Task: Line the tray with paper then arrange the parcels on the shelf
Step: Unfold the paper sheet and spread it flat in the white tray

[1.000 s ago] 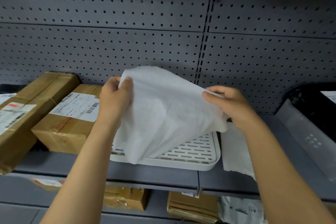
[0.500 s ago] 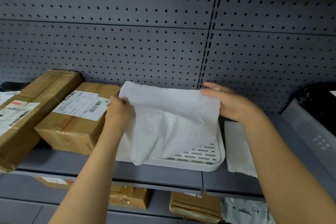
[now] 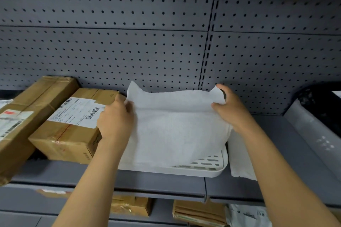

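A white slotted tray (image 3: pixel 216 168) sits on the grey shelf (image 3: pixel 160 182) in front of me. A white paper sheet (image 3: pixel 175 127) lies spread over most of it; only the tray's front right corner shows. My left hand (image 3: pixel 117 119) pinches the sheet's far left corner, and my right hand (image 3: pixel 229 108) pinches the far right corner, both raised a little against the pegboard. Two brown cardboard parcels with labels stand left of the tray: a box (image 3: pixel 72 127) beside my left hand and a longer one (image 3: pixel 24 118) further left.
More white paper (image 3: pixel 239 160) lies on the shelf right of the tray. A grey plastic-wrapped bundle (image 3: pixel 317 134) and a dark bag (image 3: pixel 321 101) fill the far right. The grey pegboard wall (image 3: pixel 147 51) stands behind. Several parcels (image 3: pixel 199 212) lie on the shelf below.
The paper was held bunched above the tray; both hands have moved down and back, spreading it flat over the tray. My hands are wider apart.
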`<state>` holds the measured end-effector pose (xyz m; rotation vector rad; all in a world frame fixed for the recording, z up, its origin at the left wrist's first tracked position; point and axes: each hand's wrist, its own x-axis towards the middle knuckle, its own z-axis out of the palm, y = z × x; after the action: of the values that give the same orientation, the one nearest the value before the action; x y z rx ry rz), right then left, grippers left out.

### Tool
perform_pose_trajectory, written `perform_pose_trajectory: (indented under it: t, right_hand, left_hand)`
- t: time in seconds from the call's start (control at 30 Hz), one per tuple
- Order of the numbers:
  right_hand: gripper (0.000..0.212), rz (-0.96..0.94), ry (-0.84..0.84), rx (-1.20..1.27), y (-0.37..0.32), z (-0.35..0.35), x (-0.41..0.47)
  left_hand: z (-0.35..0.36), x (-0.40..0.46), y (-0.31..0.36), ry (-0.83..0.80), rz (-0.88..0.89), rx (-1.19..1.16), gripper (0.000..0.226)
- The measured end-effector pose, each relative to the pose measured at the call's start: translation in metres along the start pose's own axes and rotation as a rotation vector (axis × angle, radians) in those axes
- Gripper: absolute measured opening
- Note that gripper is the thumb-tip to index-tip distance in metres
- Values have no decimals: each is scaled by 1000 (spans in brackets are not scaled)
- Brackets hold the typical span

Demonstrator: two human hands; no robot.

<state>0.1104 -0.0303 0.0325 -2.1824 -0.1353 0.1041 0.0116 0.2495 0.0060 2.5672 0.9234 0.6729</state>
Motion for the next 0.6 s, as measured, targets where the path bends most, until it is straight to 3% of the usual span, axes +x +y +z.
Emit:
perform_pose_trajectory:
  t: [0.13,0.27,0.4,0.47,0.53,0.6]
  right_hand:
    - [69,-8,20,-224,-2,5,3]
    - [55,-39,70,-563,5,28,-7]
    - [41,-325,265,-682,0,44,-22]
    - [39,-474,159,-619,-9,62,-32]
    - [41,-544,16,-610,-12,87,-42]
    - [49,-463,-161,-674,-6,105,-45]
  left_hand:
    - [4,-5,2,35,100,174,22]
    - [16,-15,-2,-72,169,277,41]
    - [22,-18,-3,28,382,233,37]
    - [29,-21,3,13,515,123,34]
    - [34,-30,15,-188,590,58,51]
    - [41,-39,21,-429,599,133,63]
